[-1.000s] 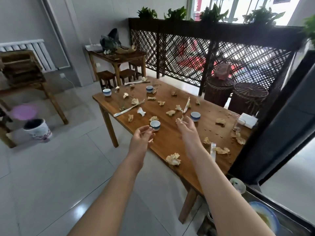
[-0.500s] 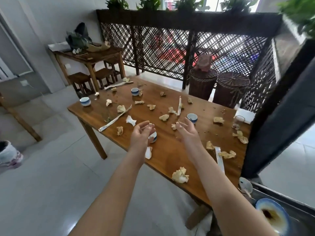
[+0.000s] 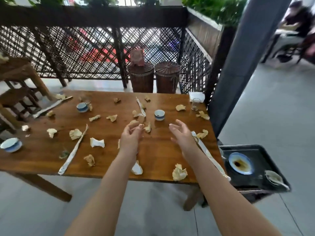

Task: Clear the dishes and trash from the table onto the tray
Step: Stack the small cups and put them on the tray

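The wooden table (image 3: 158, 160) is littered with several crumpled napkins such as one near the front edge (image 3: 179, 172), long paper wrappers (image 3: 75, 149) and blue-and-white cups (image 3: 159, 114) (image 3: 82, 107) (image 3: 11, 144). A small glass (image 3: 196, 104) stands at the far right corner. My left hand (image 3: 131, 137) and my right hand (image 3: 181, 135) hover over the table's middle, fingers loosely spread, holding nothing. The black tray (image 3: 267, 154) sits low to the right of the table, carrying a blue plate (image 3: 240, 163) with brown sauce and a spoon in a small dish (image 3: 274, 178).
Two wicker baskets (image 3: 141, 77) (image 3: 167, 77) stand behind the table against a dark lattice fence (image 3: 76, 48). A dark pillar (image 3: 238, 65) rises at the table's right end. Wooden stools (image 3: 15, 96) are at the left. A seated person (image 3: 296, 19) is far right.
The view has swung right, so I now face the table's long side and the tray shows fully. Both hands stay raised over the table, holding nothing.
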Tool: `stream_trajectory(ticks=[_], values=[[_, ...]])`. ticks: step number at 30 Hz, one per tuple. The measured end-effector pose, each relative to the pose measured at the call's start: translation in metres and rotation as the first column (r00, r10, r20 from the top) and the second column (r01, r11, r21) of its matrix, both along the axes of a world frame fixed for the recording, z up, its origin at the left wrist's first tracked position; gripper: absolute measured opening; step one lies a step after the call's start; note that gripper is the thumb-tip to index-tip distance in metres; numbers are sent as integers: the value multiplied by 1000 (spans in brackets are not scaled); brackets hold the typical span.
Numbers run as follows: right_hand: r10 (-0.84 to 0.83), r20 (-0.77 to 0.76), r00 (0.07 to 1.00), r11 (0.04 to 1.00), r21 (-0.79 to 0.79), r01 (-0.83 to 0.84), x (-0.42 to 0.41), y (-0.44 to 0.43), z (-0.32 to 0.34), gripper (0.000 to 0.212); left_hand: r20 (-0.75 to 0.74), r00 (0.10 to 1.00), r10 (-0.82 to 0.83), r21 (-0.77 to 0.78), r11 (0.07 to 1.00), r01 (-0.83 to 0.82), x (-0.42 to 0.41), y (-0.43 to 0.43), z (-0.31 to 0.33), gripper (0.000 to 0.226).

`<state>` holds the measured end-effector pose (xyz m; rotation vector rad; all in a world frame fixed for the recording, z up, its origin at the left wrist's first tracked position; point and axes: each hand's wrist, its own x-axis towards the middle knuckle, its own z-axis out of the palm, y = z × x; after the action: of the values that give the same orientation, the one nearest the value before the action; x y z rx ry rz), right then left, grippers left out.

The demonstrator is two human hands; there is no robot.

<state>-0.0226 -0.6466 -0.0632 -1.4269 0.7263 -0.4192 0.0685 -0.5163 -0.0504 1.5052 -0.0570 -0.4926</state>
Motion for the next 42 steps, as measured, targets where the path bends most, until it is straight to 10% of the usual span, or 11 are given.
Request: stream_trajectory(ticks=[42], values=[[48, -449, 892, 989, -103, -105, 256, -186, -163, 104, -137, 989, -62, 221, 971, 91, 222, -125, -145, 12]])
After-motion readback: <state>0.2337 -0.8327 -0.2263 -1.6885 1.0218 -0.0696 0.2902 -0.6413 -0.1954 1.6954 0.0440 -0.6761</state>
